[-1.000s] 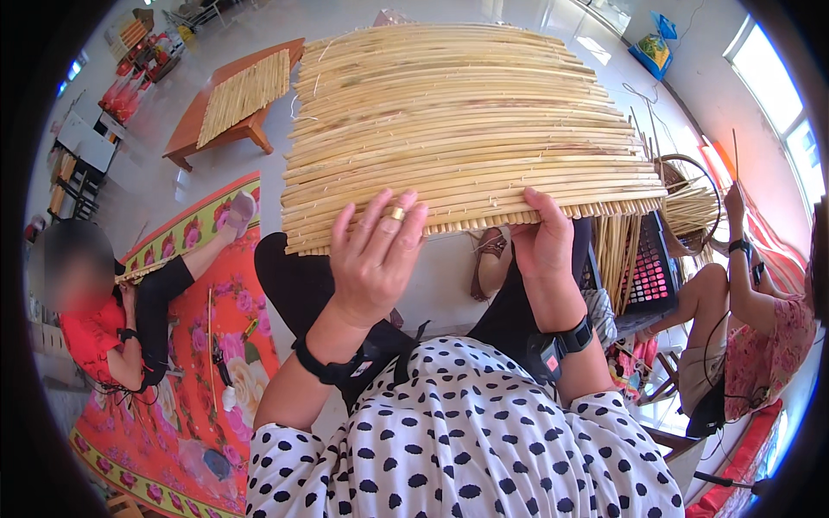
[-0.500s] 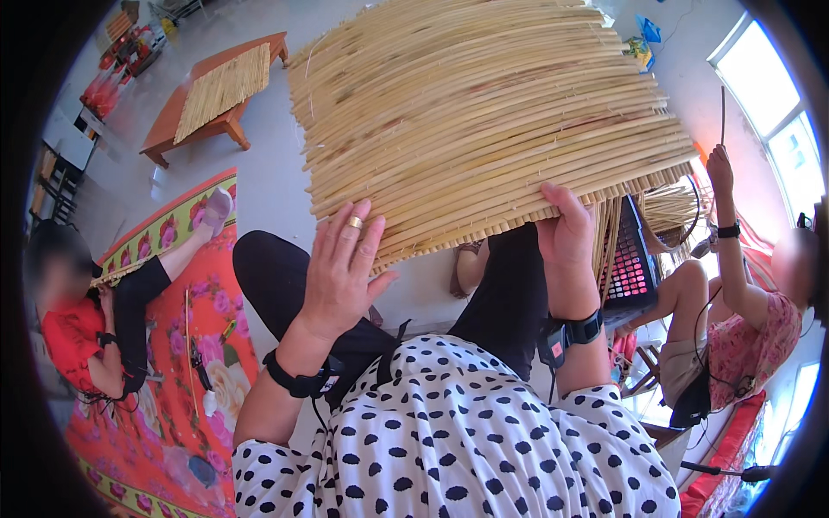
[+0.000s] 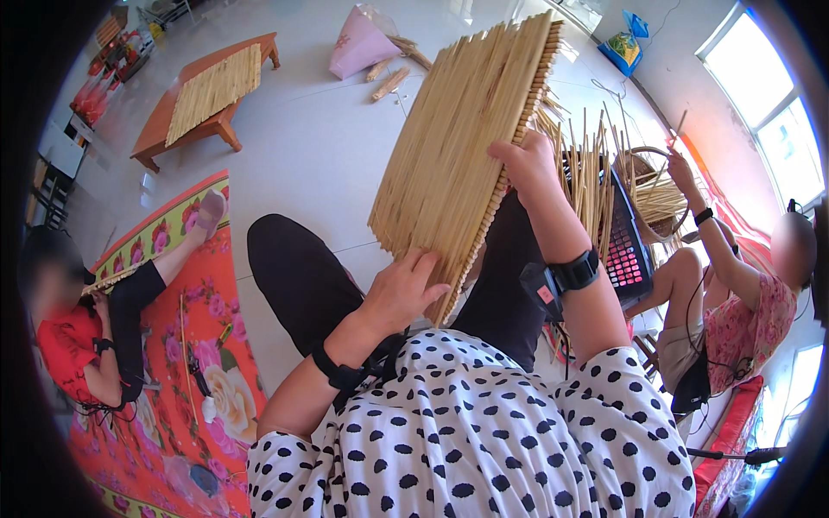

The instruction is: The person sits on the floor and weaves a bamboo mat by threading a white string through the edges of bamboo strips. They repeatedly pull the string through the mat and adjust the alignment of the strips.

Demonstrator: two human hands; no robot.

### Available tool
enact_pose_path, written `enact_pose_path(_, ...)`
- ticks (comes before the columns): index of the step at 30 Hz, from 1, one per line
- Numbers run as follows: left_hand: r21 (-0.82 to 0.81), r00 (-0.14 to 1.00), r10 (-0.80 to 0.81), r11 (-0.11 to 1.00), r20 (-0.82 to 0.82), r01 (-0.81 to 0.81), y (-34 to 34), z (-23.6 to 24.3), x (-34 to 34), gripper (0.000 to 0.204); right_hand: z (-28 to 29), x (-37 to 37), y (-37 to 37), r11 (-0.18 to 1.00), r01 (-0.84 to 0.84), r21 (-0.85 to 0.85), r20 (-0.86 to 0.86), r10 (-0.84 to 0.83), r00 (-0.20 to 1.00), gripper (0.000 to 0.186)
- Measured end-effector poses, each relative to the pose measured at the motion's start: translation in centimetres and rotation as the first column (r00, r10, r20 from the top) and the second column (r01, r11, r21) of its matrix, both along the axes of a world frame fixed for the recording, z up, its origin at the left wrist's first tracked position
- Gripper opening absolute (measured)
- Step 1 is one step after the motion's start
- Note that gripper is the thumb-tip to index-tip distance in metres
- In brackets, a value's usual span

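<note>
The reed mat is held up at a steep slant over my lap, its long row of cut stick ends running down its right side. My right hand grips that right edge in the upper half, thumb across the face. My left hand rests lower on the mat's face near the bottom end, fingers slightly bent and thumb apart. My dark-trousered knees are beneath and beside it.
A low wooden table bears another mat. Pink wrapping lies ahead. Right stand a black crate, loose reeds and a basket. Co-workers sit left and right; the left one is on a floral sheet.
The mat has swung from lying crosswise to standing on a slant lengthwise, narrower in view. My right hand has risen; my left has moved toward the middle, at the mat's lower end.
</note>
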State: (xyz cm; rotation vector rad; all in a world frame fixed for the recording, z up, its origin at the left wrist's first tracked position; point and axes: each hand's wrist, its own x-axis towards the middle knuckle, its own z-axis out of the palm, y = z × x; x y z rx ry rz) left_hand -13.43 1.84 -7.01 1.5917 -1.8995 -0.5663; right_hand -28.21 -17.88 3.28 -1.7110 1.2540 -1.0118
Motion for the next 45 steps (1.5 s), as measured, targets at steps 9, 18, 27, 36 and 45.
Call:
enact_pose_path(9,-0.034,0.972,-0.018,0.999,-0.232,0.01,0.2,-0.3,1.3,0.037,-1.6,4.5,-0.6,0.991,-0.125,0.043,-0.492,0.13,0.861,0.038)
enact_pose_path(18,-0.039,0.648,0.199,0.942,-0.735,-0.333,-5.7,-0.9,0.3,0.02,-5.7,4.9,-1.9,0.991,-0.123,-0.055,-0.58,0.069,0.812,0.043)
enact_pose_path(27,-0.098,0.563,0.183,0.896,-0.806,-0.432,-9.2,-1.3,-0.6,0.006,-5.1,5.3,-1.7,0.987,-0.159,-0.017,-0.531,0.126,0.838,0.049)
enact_pose_path(36,-0.369,0.766,0.22,0.775,-0.604,-0.513,-10.2,-0.9,-1.1,0.01,-5.1,5.3,-1.0,0.983,-0.172,-0.066,-0.578,0.103,0.809,0.047)
enact_pose_path(45,-0.22,0.481,0.145,0.752,-0.865,-0.621,-7.4,2.9,5.1,0.019,-5.8,3.0,-1.6,0.991,-0.11,-0.074,-0.58,0.047,0.813,0.047)
